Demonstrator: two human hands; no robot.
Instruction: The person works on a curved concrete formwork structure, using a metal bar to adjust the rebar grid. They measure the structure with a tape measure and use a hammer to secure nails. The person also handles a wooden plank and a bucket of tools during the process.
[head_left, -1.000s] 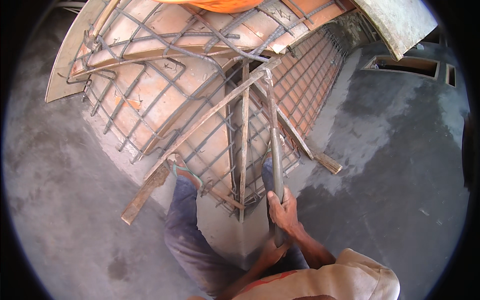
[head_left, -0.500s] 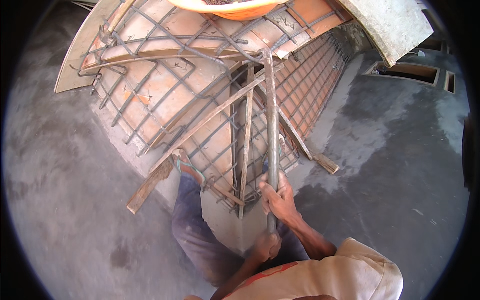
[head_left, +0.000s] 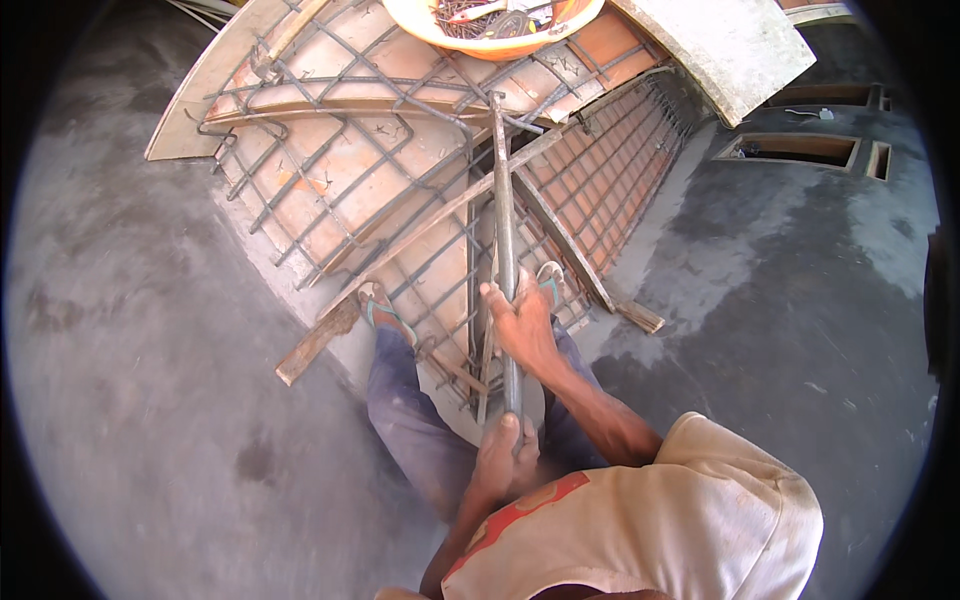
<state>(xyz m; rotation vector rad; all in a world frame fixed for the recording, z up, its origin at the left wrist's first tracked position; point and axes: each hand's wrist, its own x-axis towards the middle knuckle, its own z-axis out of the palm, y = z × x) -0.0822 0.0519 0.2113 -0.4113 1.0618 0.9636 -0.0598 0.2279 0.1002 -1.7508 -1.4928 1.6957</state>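
Rebar (head_left: pixel 398 82) crisscrosses pale panels (head_left: pixel 300 185) before a worker (head_left: pixel 640 520) in a cream shirt, who holds a long metal pipe (head_left: pixel 506 220) two-handed. Fingers of the right hand (head_left: pixel 525 325) wrap the shaft; those of the left hand (head_left: pixel 503 457) clasp its lower end. The pipe points outward over the bars, and from here I can't tell whether its tip touches them. Beyond sits an orange basin (head_left: pixel 500 49) of thin rusty pieces.

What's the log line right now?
left grip: near end of bar | right grip: bar mid-length | bar tip: over rebar, contact unclear
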